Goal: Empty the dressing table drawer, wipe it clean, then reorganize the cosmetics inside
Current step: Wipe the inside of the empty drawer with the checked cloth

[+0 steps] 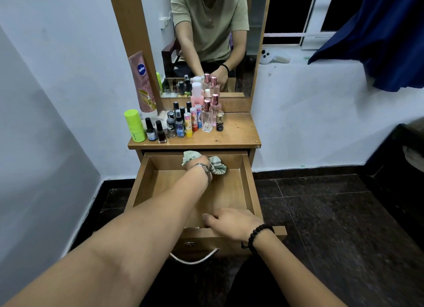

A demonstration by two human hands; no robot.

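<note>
The drawer [249,187] stands pulled out, its wooden floor bare between 4 low walls. The left hand [199,165] reaches to the back wall with the arm stretched across the drawer, gripping a striped green cloth [218,166] that bunches out on both sides of it. The right hand [231,224] curls over the front edge, fingers inside. The cosmetics [181,123] stand on the tabletop [236,134] above.

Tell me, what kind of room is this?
Probably a bedroom corner with a dressing table. A mirror stands above a small wooden top crowded with nail polish and perfume bottles, and the open drawer below is being wiped with a cloth.
</note>
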